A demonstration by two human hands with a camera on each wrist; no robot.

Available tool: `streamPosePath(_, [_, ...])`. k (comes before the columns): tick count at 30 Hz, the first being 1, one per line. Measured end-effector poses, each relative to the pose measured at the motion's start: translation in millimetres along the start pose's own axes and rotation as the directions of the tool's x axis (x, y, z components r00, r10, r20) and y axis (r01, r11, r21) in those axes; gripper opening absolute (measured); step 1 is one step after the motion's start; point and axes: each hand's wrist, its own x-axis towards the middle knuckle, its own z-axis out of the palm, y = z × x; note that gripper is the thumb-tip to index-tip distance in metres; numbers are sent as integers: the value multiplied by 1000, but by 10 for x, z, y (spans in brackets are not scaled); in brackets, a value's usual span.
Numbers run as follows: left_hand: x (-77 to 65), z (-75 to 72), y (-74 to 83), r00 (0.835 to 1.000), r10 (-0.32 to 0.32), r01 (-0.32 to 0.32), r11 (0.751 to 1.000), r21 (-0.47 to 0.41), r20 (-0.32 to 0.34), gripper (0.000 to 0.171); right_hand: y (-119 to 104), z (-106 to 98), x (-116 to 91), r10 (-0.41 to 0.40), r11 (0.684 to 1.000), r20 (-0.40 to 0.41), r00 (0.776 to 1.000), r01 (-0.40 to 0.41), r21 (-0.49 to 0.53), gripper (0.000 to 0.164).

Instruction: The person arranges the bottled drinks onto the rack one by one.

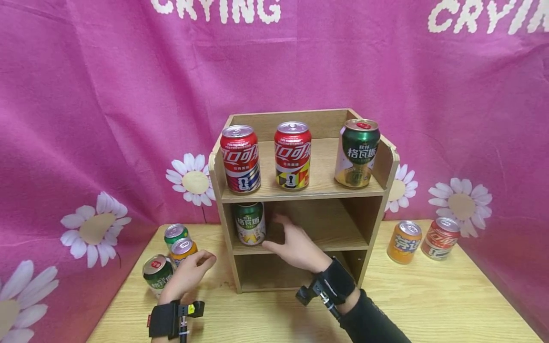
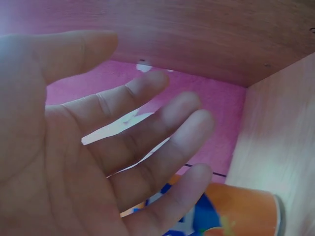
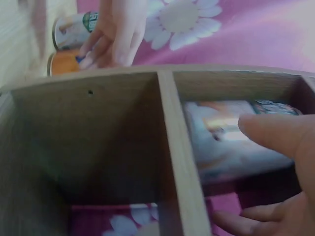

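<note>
A green-and-white drink can (image 1: pixel 250 225) stands at the left end of the middle shelf (image 1: pixel 317 224). My right hand (image 1: pixel 296 245) reaches into that compartment beside the can, thumb and fingers spread apart with nothing between them. In the right wrist view the thumb (image 3: pixel 275 132) overlaps the white side of this can. My left hand (image 1: pixel 187 275) hovers by a group of cans at the table's left, its fingers loosely extended and holding nothing. Nearest to it is an orange can (image 1: pixel 183 248); a green can (image 1: pixel 175 232) and a dark green-and-white can (image 1: pixel 157 272) stand around it.
On the wooden rack's top shelf (image 1: pixel 321 157) are two red cola cans (image 1: pixel 240 159) and a green-and-gold can (image 1: pixel 358 155). Right of the rack, an orange can (image 1: pixel 404 243) and a red can (image 1: pixel 440 239) stand on the table (image 1: pixel 429 295). A pink cloth (image 1: pixel 141 95) hangs behind.
</note>
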Motion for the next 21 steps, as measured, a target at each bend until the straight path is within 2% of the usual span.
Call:
streamPosePath(5, [-53,-78,49,1000,-18,19,1000,20,-24,25,139,-212,-257,-54,998,-75,996,54,-11,50])
streamPosePath(8, [-69,-121,81,998,-11,13,999,45,-54,24,225,-347,-409,-122,993,-104,987,122,-6,36])
streamPosePath(10, [-90,-149,104,997,-10,14,999,50,-78,24,284,-426,-510,-179,984,-121,976,180,-6,29])
streamPosePath(14, [-140,-220,181,992,-13,20,998,55,-128,27,408,-557,-703,-309,949,-153,939,314,8,16])
streamPosePath(17, [-187,-290,229,984,-22,36,996,77,-176,27,482,-626,-832,-354,932,-125,927,361,40,17])
streamPosePath(21, [-219,-349,253,964,-14,37,996,82,-264,27,591,-721,-988,-341,938,-17,940,341,55,16])
